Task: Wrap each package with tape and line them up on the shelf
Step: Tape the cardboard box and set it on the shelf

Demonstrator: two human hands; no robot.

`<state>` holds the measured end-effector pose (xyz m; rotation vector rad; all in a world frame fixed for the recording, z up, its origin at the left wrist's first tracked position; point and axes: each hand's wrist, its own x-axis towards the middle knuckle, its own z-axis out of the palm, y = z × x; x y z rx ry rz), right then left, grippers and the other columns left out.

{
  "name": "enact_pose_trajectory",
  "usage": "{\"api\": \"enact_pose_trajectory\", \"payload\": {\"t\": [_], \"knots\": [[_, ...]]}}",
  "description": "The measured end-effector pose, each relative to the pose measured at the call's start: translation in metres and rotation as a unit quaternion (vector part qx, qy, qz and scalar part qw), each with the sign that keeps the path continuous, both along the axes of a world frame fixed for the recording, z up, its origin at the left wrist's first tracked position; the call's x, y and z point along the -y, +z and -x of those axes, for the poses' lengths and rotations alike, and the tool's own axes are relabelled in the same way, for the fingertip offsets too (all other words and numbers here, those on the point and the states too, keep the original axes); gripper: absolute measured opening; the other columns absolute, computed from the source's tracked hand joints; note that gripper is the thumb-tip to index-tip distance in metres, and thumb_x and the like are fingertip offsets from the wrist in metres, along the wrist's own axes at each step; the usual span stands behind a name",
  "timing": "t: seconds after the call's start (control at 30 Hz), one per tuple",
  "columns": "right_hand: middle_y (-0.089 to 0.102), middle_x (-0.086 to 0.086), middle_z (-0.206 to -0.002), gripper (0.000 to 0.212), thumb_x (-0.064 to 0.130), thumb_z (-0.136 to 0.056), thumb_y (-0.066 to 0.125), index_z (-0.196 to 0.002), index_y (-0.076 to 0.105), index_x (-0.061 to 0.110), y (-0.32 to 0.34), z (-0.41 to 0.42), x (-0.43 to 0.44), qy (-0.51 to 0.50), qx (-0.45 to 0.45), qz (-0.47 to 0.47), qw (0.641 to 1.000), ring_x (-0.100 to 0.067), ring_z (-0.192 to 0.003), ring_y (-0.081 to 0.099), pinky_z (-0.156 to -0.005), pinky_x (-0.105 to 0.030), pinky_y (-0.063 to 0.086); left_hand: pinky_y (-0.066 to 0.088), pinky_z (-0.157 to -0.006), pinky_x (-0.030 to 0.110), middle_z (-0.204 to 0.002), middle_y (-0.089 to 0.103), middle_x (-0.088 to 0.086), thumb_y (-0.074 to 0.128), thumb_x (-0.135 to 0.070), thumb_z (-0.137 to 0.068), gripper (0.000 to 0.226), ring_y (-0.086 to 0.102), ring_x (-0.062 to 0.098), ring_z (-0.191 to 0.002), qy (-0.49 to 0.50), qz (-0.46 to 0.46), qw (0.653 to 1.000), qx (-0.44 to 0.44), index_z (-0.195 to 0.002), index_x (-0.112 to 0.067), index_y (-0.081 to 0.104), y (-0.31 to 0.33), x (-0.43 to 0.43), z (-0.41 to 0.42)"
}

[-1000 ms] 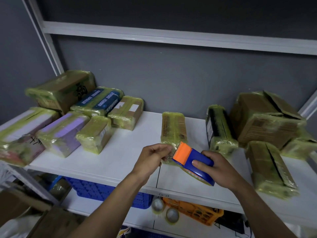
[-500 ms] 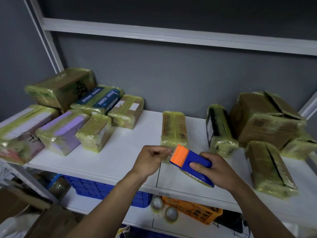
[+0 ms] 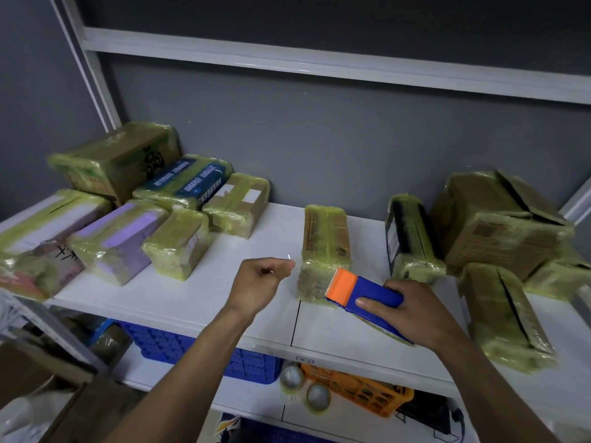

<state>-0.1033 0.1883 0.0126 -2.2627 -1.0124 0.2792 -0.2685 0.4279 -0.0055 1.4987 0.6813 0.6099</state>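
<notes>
**Tape end pinched out, middle package waiting on the shelf**

Right hand [image 3: 415,311] wraps firmly round the blue-and-orange tape dispenser [image 3: 367,290], orange nose at the near end of the middle package [image 3: 324,241]. That package lies lengthwise on the white shelf [image 3: 224,282], between two groups of wrapped ones. Left hand [image 3: 260,282] is curled, thumb and forefinger pinching what looks like the tape end [image 3: 289,257]; only a glint shows. To do this well, I'd say: hold the strip taut, press the end onto the package first, then run the dispenser round without slack. Writing? White print on the blue package [image 3: 188,180], black scrawl on the far-left package [image 3: 48,260], neither readable.
</notes>
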Motion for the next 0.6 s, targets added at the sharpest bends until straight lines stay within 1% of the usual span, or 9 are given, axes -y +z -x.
{"api": "enact_pose_trajectory", "payload": {"t": [0.03,0.1,0.17,0.23,0.3,0.4,0.47,0.53,0.6], "knots": [[0.066,0.007,-0.068,0.063,0.083,-0.070,0.067,-0.073,0.063,0.021,0.003,0.001,-0.001,-0.001,0.006,0.005,1.000,-0.007,-0.058,0.065,-0.057,-0.025,0.048,0.046,-0.069,0.002,-0.089,0.078,-0.013,0.080,-0.025,-0.087,0.007,0.072,-0.002,-0.087,0.003,0.003,1.000,0.001,-0.082,-0.030,0.083,-0.002,-0.001,0.000],[0.065,0.011,-0.068,0.066,0.088,-0.068,0.062,-0.072,0.062,0.022,0.008,0.001,-0.002,-0.006,0.011,0.003,1.000,-0.004,-0.059,0.064,-0.057,-0.022,0.044,0.047,-0.071,0.004,-0.090,0.078,-0.014,0.081,-0.030,-0.086,0.009,0.071,-0.004,-0.089,0.008,0.013,1.000,-0.007,-0.078,-0.034,0.083,-0.004,-0.005,0.000],[0.063,0.007,-0.066,0.069,0.091,-0.067,0.061,-0.070,0.061,0.022,0.013,0.001,-0.005,-0.010,0.028,0.005,1.000,-0.005,-0.059,0.062,-0.056,-0.024,0.044,0.047,-0.079,0.010,-0.093,0.078,-0.015,0.082,-0.030,-0.085,0.008,0.071,-0.004,-0.093,0.002,0.020,1.000,-0.005,-0.080,-0.037,0.083,-0.006,-0.009,0.000],[0.063,0.003,-0.065,0.073,0.094,-0.061,0.057,-0.072,0.062,0.022,0.019,0.001,-0.010,-0.017,0.036,0.013,0.999,-0.006,-0.062,0.062,-0.059,-0.027,0.047,0.048,-0.083,0.014,-0.097,0.078,-0.016,0.081,-0.026,-0.086,0.014,0.071,-0.003,-0.096,0.003,0.022,1.000,0.005,-0.081,-0.039,0.082,-0.010,-0.013,-0.001],[0.063,0.007,-0.065,0.074,0.095,-0.057,0.058,-0.071,0.062,0.023,0.026,0.003,-0.018,-0.020,0.041,0.009,0.999,-0.004,-0.063,0.062,-0.059,-0.028,0.048,0.048,-0.084,0.014,-0.098,0.078,-0.017,0.078,-0.020,-0.089,0.018,0.071,-0.003,-0.096,0.020,0.029,0.999,0.011,-0.082,-0.037,0.082,-0.012,-0.018,-0.004],[0.063,0.019,-0.066,0.072,0.096,-0.059,0.061,-0.070,0.059,0.025,0.038,0.005,-0.032,-0.015,0.071,0.019,0.997,0.003,-0.062,0.062,-0.053,-0.020,0.041,0.048,-0.078,0.008,-0.096,0.077,-0.018,0.073,-0.015,-0.091,0.022,0.070,-0.005,-0.094,0.046,0.033,0.998,0.018,-0.085,-0.034,0.081,-0.014,-0.026,-0.010],[0.064,0.017,-0.066,0.070,0.097,-0.059,0.061,-0.076,0.057,0.028,0.048,0.002,-0.043,-0.011,0.104,0.062,0.993,0.000,-0.061,0.065,-0.053,-0.017,0.045,0.048,-0.072,0.004,-0.095,0.077,-0.018,0.072,-0.013,-0.092,0.023,0.071,-0.005,-0.091,0.059,0.035,0.997,0.024,-0.085,-0.033,0.081,-0.013,-0.033,-0.015],[0.066,0.014,-0.076,0.073,0.098,-0.058,0.058,-0.082,0.055,0.029,0.056,-0.001,-0.055,-0.010,0.128,0.110,0.986,-0.006,-0.066,0.066,-0.060,-0.022,0.056,0.048,-0.070,0.002,-0.093,0.078,-0.018,0.072,-0.011,-0.092,0.023,0.071,-0.004,-0.089,0.062,0.036,0.997,0.027,-0.086,-0.031,0.080,-0.013,-0.038,-0.018],[0.066,0.012,-0.080,0.079,0.101,-0.055,0.054,-0.084,0.054,0.027,0.061,-0.005,-0.064,-0.013,0.142,0.140,0.980,-0.009,-0.067,0.064,-0.062,-0.024,0.059,0.048,-0.069,0.002,-0.091,0.078,-0.017,0.072,-0.012,-0.092,0.021,0.071,-0.004,-0.087,0.062,0.037,0.997,0.024,-0.087,-0.031,0.081,-0.015,-0.043,-0.021]]}}
